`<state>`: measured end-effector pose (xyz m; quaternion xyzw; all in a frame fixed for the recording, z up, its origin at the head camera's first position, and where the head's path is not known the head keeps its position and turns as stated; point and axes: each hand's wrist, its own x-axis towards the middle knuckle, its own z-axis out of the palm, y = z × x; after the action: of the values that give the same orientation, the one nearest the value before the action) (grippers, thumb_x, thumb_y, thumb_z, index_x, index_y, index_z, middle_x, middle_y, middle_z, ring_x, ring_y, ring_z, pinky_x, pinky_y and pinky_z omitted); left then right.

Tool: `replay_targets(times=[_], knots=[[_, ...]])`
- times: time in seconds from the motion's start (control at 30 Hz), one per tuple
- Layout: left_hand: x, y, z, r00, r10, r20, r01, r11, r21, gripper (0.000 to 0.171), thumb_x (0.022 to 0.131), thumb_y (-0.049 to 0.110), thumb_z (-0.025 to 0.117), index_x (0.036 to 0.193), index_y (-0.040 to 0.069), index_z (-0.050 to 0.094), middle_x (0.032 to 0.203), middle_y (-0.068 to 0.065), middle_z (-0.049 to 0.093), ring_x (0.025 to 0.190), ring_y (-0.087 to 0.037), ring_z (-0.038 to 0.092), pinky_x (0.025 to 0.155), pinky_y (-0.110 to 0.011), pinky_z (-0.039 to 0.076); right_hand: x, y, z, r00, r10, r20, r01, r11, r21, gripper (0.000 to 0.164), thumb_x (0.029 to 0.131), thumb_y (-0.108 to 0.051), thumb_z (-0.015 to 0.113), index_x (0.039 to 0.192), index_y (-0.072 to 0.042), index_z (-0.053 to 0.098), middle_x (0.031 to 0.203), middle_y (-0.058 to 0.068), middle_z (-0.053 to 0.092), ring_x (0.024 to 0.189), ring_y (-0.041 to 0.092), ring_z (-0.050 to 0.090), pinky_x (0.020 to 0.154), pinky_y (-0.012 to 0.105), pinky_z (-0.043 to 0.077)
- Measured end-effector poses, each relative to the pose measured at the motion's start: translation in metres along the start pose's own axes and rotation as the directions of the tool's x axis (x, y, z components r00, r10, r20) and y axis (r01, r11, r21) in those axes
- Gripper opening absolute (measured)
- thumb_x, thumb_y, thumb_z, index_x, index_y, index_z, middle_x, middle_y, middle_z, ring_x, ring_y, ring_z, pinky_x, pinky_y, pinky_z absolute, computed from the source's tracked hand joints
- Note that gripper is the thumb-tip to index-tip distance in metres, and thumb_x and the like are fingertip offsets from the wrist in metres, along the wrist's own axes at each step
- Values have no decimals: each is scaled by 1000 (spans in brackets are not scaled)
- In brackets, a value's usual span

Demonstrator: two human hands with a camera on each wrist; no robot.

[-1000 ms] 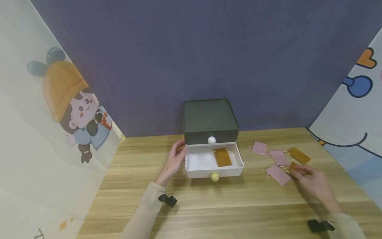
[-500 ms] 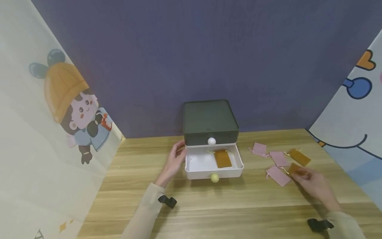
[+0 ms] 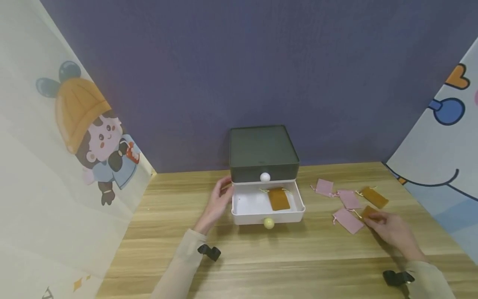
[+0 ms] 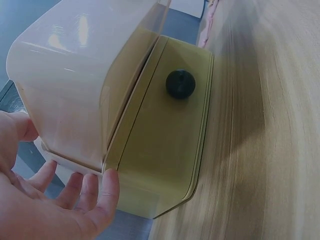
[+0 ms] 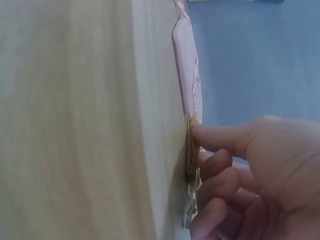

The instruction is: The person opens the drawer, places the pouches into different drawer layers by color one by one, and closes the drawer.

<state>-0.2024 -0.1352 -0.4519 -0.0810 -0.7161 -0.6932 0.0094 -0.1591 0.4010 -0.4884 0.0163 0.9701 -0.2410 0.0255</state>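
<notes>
A small drawer cabinet with a dark green top stands against the back wall. Its white drawer with a yellow knob is pulled out and holds one brown drawstring pouch. My left hand rests fingertips on the cabinet's left side, the thumb near the drawer wall. To the right, my right hand pinches a second brown pouch lying on the table, thumb on its surface in the right wrist view. Pink pouches lie just beside it, and another brown pouch lies behind.
A lower yellow-green drawer with a dark knob shows in the left wrist view. The wooden table reaches back to a dark blue wall panel. Pale walls with cartoon figures stand at both sides.
My right hand has stayed nearly still at the brown pouch, its fingers shifting only slightly. The left hand, drawer and other pouches have not moved.
</notes>
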Motion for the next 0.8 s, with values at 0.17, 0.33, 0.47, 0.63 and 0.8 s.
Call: replay_targets(times=[0.17, 0.33, 0.47, 0.63, 0.8], knots=[[0, 2, 1, 1000, -4, -4, 4, 1000, -3, 51, 111, 13, 54, 159, 3, 40, 164, -22, 44, 143, -43, 52, 112, -49, 56, -1, 1, 1, 1000, -6, -22, 6, 1000, 14, 56, 106, -35, 64, 127, 17, 65, 83, 7, 71, 74, 17, 58, 63, 32, 47], [-1, 2, 1, 1000, -9, 3, 9, 1000, 11, 52, 111, 14, 53, 160, 3, 40, 165, -22, 42, 145, -43, 51, 113, -50, 55, 0, 4, 3, 998, -12, -54, 12, 1000, 7, 50, 105, -34, 65, 121, 14, 70, 82, 7, 70, 74, 18, 55, 63, 32, 45], [-1, 1, 0, 1000, -12, -5, 12, 1000, 20, 51, 111, 15, 53, 159, 3, 40, 165, -22, 43, 145, -42, 51, 112, -49, 55, 1, 6, 4, 998, -25, -62, 24, 1000, -13, 46, 105, -33, 66, 117, 10, 74, 90, 16, 76, 78, 18, 62, 66, 37, 51], [-1, 0, 0, 1000, -15, -4, 15, 999, 29, 51, 111, 16, 54, 159, 4, 41, 164, -21, 44, 144, -41, 52, 111, -47, 56, 1, 8, 4, 999, -25, -43, 25, 1000, -9, 46, 105, -34, 65, 115, 10, 75, 98, 23, 77, 84, 25, 68, 70, 44, 56], [-2, 1, 0, 1000, -13, 0, 13, 999, 31, 52, 111, 17, 54, 160, 4, 40, 164, -21, 44, 144, -42, 52, 112, -49, 55, 0, 8, 3, 999, -17, -32, 17, 1000, 3, 48, 105, -36, 65, 115, 9, 75, 109, 30, 75, 95, 42, 71, 78, 54, 58]])
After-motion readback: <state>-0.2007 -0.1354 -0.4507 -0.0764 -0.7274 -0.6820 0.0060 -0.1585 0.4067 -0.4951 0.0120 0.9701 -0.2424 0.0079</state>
